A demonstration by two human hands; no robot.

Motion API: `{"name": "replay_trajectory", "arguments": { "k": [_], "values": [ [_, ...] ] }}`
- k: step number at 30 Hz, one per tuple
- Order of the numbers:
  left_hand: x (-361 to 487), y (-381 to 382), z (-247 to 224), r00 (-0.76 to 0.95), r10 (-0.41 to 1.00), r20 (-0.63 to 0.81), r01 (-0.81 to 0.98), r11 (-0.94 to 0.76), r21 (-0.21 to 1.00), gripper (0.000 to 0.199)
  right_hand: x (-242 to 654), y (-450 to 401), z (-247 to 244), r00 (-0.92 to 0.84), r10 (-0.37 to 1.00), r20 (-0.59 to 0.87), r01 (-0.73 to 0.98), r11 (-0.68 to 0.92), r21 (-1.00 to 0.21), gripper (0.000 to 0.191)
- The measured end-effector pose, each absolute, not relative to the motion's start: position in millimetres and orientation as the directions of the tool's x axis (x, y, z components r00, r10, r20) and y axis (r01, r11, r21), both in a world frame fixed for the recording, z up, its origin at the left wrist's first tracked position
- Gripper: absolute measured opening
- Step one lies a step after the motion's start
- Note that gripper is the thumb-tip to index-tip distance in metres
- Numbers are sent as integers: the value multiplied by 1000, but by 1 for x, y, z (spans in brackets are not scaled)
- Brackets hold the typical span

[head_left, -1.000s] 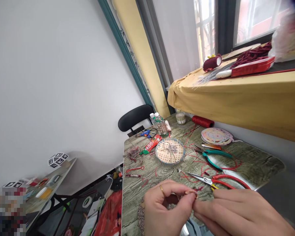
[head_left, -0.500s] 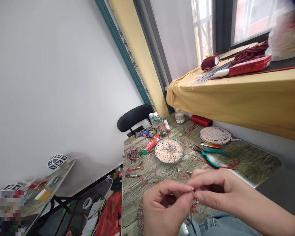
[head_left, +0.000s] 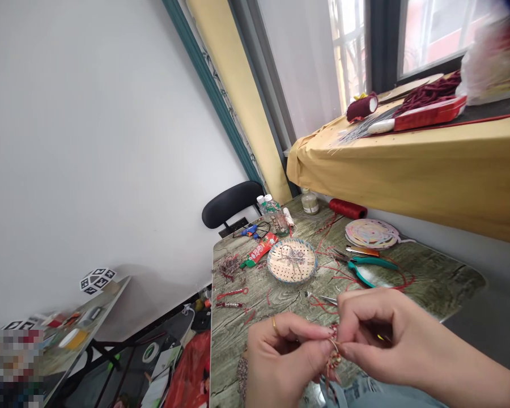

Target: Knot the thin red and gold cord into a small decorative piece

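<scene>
We hold a small red-and-tan cord piece (head_left: 334,360) between our hands, nearer to us than the round woven tray (head_left: 277,268). Our left hand (head_left: 280,362) pinches it between thumb and forefinger; our right hand (head_left: 402,334) appears to pinch a thin strand at its edge, though the fingers hide the exact hold. The piece seems part-made: its bunched body has form, while loose ends hang below. How much is left we cannot tell. Left of the tray, two short corded pieces (head_left: 229,305) on the worktop (head_left: 227,357) look complete. Right of the tray lie teal pliers (head_left: 357,266) and red thread (head_left: 342,277); scissors (head_left: 329,299), mostly covered by our right hand, lie nearer to us than the tray. On the tray rests a corded bundle (head_left: 298,258), its finish unclear.
</scene>
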State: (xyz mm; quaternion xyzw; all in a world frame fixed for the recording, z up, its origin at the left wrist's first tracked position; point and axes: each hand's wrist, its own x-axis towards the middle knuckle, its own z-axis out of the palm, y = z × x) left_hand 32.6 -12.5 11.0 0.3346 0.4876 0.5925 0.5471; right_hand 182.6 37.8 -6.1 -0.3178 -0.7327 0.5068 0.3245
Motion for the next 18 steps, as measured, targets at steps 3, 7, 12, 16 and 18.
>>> {"name": "replay_trajectory", "arguments": {
  "k": [3,7,12,16,18],
  "values": [
    [30,-13,13,-166,973,-164,-318,105,942,16,184,44,-13,-484,791,374,303,553,-776,15],
    [31,-13,16,-223,965,-140,-294,70,953,15,193,53,-20,-356,872,336,371,462,-805,20],
    [35,-14,17,-285,954,-92,-269,12,963,13,192,42,-12,-701,704,-112,-79,-233,-969,38],
    [34,-15,16,-268,962,-52,-232,-12,973,14,186,37,-4,-731,675,-99,-26,-172,-985,13],
    [32,-16,17,-242,967,-86,-232,28,972,14,188,39,-3,-679,733,-28,117,70,-991,13]
  ]
}}
